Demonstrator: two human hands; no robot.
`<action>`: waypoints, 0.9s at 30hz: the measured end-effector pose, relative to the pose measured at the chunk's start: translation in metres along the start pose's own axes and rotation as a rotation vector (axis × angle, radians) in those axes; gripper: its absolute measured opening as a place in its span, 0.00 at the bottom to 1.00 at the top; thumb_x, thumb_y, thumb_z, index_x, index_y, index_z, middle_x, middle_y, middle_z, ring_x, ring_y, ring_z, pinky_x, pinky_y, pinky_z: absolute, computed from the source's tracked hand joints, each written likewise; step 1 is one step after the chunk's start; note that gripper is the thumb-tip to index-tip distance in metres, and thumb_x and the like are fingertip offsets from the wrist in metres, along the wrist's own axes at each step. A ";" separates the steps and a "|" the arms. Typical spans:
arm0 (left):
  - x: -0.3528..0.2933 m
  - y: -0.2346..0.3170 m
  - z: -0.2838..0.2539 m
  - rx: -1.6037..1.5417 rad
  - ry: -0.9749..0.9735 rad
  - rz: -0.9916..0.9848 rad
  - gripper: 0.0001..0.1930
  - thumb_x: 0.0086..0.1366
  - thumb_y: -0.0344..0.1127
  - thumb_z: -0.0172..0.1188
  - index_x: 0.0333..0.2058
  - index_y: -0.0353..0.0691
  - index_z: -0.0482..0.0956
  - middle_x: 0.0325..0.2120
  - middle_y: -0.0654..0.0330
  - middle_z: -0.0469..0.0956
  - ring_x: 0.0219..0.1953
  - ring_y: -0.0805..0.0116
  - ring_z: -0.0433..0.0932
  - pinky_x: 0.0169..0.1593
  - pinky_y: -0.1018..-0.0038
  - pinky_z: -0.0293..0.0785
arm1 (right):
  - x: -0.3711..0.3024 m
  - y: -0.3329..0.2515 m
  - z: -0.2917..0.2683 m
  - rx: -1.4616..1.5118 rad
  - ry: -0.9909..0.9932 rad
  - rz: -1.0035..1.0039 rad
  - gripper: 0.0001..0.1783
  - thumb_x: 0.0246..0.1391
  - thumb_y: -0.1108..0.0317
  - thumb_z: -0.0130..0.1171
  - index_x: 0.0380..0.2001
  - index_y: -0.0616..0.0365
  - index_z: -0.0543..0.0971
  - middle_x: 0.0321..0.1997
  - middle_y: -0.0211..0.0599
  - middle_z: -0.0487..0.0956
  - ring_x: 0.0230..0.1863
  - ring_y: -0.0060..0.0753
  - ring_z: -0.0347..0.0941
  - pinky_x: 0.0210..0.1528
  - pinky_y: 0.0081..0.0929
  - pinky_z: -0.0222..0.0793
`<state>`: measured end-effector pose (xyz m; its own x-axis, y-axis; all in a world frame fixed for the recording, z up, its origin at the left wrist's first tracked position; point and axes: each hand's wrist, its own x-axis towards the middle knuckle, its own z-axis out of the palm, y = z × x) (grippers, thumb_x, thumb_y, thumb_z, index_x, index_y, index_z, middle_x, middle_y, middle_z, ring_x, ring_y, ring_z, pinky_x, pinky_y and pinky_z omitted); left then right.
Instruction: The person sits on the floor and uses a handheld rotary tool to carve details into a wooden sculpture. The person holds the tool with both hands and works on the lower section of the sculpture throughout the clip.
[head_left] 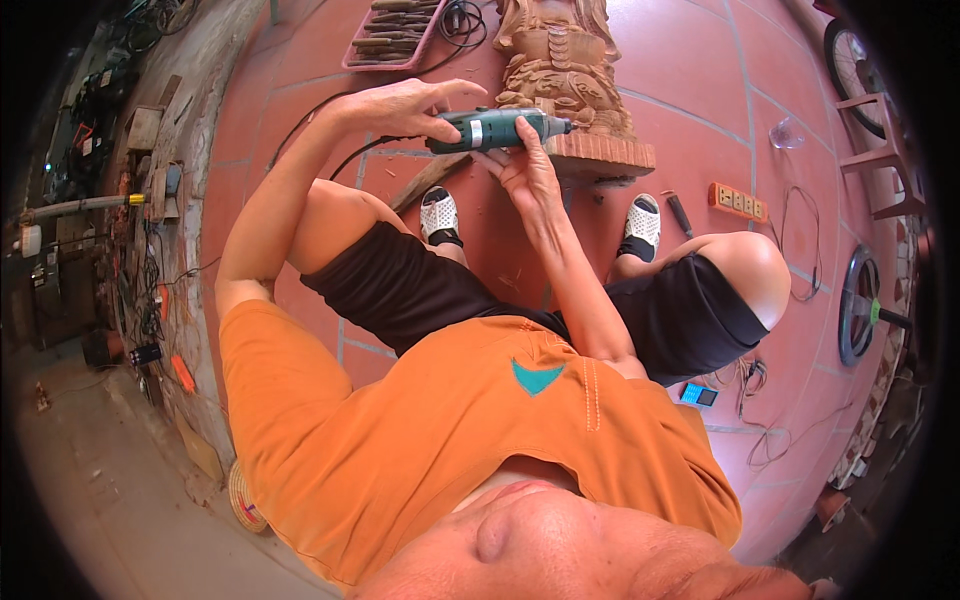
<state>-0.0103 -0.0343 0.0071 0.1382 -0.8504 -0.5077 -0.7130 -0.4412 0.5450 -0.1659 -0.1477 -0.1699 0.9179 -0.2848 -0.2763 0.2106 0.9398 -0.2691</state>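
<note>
A dark green rotary tool lies sideways in front of me, its narrow dark tip pointing right. My right hand holds it from below, the thumb pressed against its body. My left hand is at the tool's rear end, thumb near or touching the casing and index finger stretched out above it. A black cord trails from the rear of the tool. Just beyond the tool stands a carved wooden statue on a brick-patterned base; its top is cut off by the frame edge.
A pink tray of carving tools lies at far left, beside a coiled black cable. On the tiled floor at right are a dark-handled tool, an orange power strip, a clear plastic piece, a blue phone and loose wires.
</note>
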 end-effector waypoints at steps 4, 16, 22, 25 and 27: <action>-0.015 -0.018 -0.003 -0.037 0.167 0.095 0.31 0.61 0.35 0.58 0.64 0.52 0.63 0.37 0.58 0.80 0.38 0.71 0.79 0.43 0.71 0.78 | 0.001 -0.003 -0.003 -0.022 0.011 -0.010 0.28 0.54 0.60 0.66 0.53 0.60 0.69 0.53 0.45 0.76 0.54 0.53 0.75 0.54 0.61 0.74; -0.028 -0.017 0.015 0.274 0.389 0.279 0.32 0.55 0.34 0.68 0.59 0.46 0.69 0.33 0.59 0.76 0.39 0.65 0.76 0.44 0.68 0.75 | -0.008 -0.016 0.013 -0.062 0.017 -0.073 0.28 0.55 0.54 0.64 0.52 0.59 0.68 0.51 0.49 0.77 0.51 0.50 0.77 0.51 0.58 0.77; -0.027 -0.009 0.024 0.453 0.413 0.288 0.29 0.57 0.35 0.65 0.58 0.46 0.70 0.36 0.56 0.78 0.41 0.60 0.77 0.50 0.64 0.72 | -0.012 -0.015 0.022 -0.059 0.040 -0.076 0.27 0.55 0.53 0.64 0.51 0.57 0.69 0.51 0.48 0.77 0.51 0.48 0.77 0.51 0.57 0.77; -0.029 -0.008 0.028 0.456 0.425 0.252 0.28 0.57 0.34 0.64 0.58 0.46 0.70 0.39 0.56 0.79 0.44 0.58 0.77 0.51 0.62 0.71 | -0.011 -0.014 0.024 -0.032 0.054 -0.069 0.26 0.55 0.53 0.64 0.51 0.56 0.70 0.51 0.47 0.78 0.51 0.48 0.78 0.51 0.58 0.77; -0.029 -0.008 0.027 0.405 0.416 0.254 0.28 0.57 0.34 0.64 0.58 0.46 0.69 0.41 0.55 0.79 0.45 0.57 0.77 0.51 0.61 0.71 | -0.010 -0.014 0.025 -0.017 0.052 -0.063 0.26 0.55 0.53 0.64 0.50 0.55 0.71 0.51 0.47 0.78 0.51 0.48 0.78 0.51 0.58 0.77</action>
<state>-0.0270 0.0015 -0.0004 0.1279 -0.9906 -0.0493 -0.9510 -0.1367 0.2775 -0.1698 -0.1538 -0.1404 0.8843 -0.3532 -0.3053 0.2613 0.9164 -0.3032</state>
